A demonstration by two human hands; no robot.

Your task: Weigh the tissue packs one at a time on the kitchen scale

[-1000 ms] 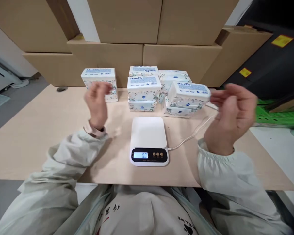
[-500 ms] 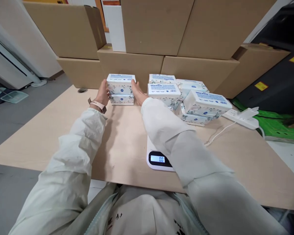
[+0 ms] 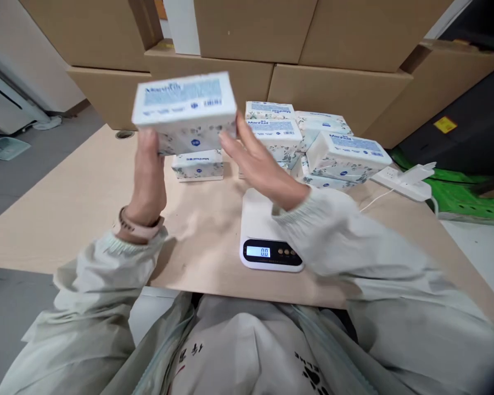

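Raised above the table, a white tissue pack (image 3: 189,109) with a blue label and leaf print is held between both hands. My left hand (image 3: 147,175) grips its left end, thumb on the front face. My right hand (image 3: 263,164) presses against its right end, fingers reaching along the side. Behind and below it, another tissue pack (image 3: 198,167) lies on the table. A white kitchen scale (image 3: 257,219) sits partly under my right forearm; its lit display reads 0.0.
Several stacked tissue packs (image 3: 348,156) stand at the back right. Beside them is a white power strip (image 3: 403,184) with a cable. Cardboard boxes (image 3: 337,88) line the far edge of the wooden table (image 3: 74,219). A green crate (image 3: 473,203) lies beyond the right edge.
Both hands have lifted the upper tissue pack off the lower one and brought it up and nearer to me. The lower pack stays on the table. More of the scale now shows.
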